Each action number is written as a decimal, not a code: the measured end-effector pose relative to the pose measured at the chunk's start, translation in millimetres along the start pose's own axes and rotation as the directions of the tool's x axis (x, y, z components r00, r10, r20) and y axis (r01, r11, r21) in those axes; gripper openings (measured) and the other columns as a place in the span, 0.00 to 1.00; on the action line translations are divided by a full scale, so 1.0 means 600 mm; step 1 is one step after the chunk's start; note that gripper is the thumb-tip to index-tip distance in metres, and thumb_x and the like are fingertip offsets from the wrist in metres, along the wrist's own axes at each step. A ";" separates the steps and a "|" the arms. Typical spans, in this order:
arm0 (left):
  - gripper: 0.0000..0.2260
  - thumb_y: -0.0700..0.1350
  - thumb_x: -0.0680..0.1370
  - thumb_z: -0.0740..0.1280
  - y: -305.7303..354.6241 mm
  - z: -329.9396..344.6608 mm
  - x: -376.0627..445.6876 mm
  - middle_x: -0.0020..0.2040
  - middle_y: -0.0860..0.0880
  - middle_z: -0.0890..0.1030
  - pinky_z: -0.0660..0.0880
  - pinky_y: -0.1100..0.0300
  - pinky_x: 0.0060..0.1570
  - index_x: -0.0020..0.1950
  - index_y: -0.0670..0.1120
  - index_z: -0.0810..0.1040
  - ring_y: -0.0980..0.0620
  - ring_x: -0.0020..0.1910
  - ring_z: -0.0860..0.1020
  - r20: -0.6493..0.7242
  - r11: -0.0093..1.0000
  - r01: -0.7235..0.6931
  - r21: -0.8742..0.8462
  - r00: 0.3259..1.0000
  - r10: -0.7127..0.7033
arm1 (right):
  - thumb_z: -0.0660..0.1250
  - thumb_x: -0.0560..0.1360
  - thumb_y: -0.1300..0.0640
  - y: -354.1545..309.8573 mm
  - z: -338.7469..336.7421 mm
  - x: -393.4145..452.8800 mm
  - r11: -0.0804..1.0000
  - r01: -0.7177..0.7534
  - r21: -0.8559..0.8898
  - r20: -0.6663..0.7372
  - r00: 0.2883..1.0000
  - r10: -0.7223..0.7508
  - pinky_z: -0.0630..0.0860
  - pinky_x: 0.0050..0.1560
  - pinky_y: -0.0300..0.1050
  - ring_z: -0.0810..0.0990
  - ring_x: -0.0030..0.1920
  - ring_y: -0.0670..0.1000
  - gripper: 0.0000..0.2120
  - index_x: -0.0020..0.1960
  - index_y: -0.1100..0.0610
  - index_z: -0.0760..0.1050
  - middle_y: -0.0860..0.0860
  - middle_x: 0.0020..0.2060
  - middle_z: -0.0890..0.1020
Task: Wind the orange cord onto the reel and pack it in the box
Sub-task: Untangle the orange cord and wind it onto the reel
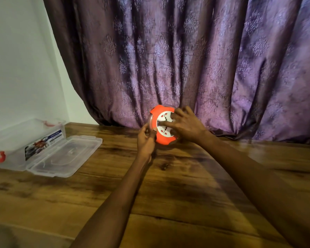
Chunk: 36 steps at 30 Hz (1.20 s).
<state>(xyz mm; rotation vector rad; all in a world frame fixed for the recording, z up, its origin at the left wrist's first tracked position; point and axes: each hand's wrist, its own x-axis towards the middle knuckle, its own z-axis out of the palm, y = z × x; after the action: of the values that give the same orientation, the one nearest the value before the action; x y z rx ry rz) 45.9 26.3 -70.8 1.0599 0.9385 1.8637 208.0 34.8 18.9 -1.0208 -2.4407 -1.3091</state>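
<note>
Purple patterned curtain [186, 59] hangs behind the wooden surface [168, 194], with a white wall [16, 59] at ten o'clock. At the far edge of the surface, toward twelve o'clock from me, the reel [162, 128] stands tilted, orange rim and white socket face turned my way. My right hand [185, 127] lies over that face, its fingers [168, 124] spread and pressing on it. My left hand [146, 140] is at the reel's rim at eight o'clock, fingers curled and pinching there; whether they grip the cord or the rim I cannot tell. At nine o'clock, well apart, the clear box [25, 140] sits with its lid [66, 154] laid flat beside it.
</note>
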 end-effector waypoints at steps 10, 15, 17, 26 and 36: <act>0.18 0.37 0.79 0.67 -0.027 0.031 -0.009 0.52 0.44 0.76 0.71 0.50 0.51 0.69 0.37 0.71 0.48 0.49 0.73 -0.139 0.996 -0.020 -0.083 0.990 0.008 | 0.67 0.62 0.32 -0.057 0.011 0.019 0.670 -0.610 0.422 0.107 0.768 0.632 0.70 0.56 0.55 0.81 0.53 0.58 0.31 0.64 0.36 0.72 0.53 0.47 0.86; 0.15 0.38 0.79 0.68 -0.025 0.022 -0.011 0.48 0.48 0.77 0.71 0.54 0.46 0.66 0.41 0.74 0.53 0.45 0.74 -0.119 0.997 -0.040 -0.059 0.992 0.033 | 0.65 0.60 0.27 -0.070 0.015 0.024 0.521 -0.698 0.492 0.219 0.678 0.701 0.71 0.61 0.57 0.81 0.55 0.58 0.33 0.63 0.34 0.69 0.49 0.52 0.85; 0.15 0.38 0.79 0.68 -0.023 0.019 -0.010 0.52 0.44 0.76 0.73 0.53 0.49 0.65 0.40 0.74 0.51 0.47 0.74 -0.124 0.998 -0.052 -0.023 0.991 0.049 | 0.66 0.58 0.27 -0.074 0.013 0.025 0.462 -0.721 0.517 0.243 0.641 0.728 0.72 0.59 0.55 0.82 0.54 0.58 0.33 0.62 0.34 0.70 0.49 0.51 0.85; 0.14 0.38 0.79 0.68 -0.033 0.005 -0.001 0.60 0.38 0.76 0.78 0.65 0.49 0.65 0.39 0.77 0.54 0.49 0.78 -0.073 0.976 -0.117 0.181 0.989 0.132 | 0.67 0.56 0.26 -0.085 0.028 0.013 0.259 -0.809 0.528 0.438 0.521 0.732 0.70 0.60 0.52 0.80 0.59 0.58 0.38 0.63 0.39 0.71 0.53 0.57 0.83; 0.17 0.38 0.79 0.68 -0.034 0.003 -0.003 0.63 0.37 0.75 0.78 0.56 0.57 0.68 0.37 0.75 0.49 0.52 0.80 -0.025 0.954 -0.132 0.269 0.989 0.144 | 0.70 0.65 0.31 -0.060 0.050 -0.016 0.131 -0.724 0.677 0.541 0.610 0.579 0.75 0.61 0.52 0.79 0.60 0.58 0.28 0.61 0.42 0.72 0.54 0.58 0.82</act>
<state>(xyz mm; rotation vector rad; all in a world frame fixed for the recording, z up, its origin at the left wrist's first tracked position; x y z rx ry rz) 53.6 33.7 -88.4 1.2777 1.1948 1.9171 196.2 40.2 -27.3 -1.5406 -1.7720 0.3677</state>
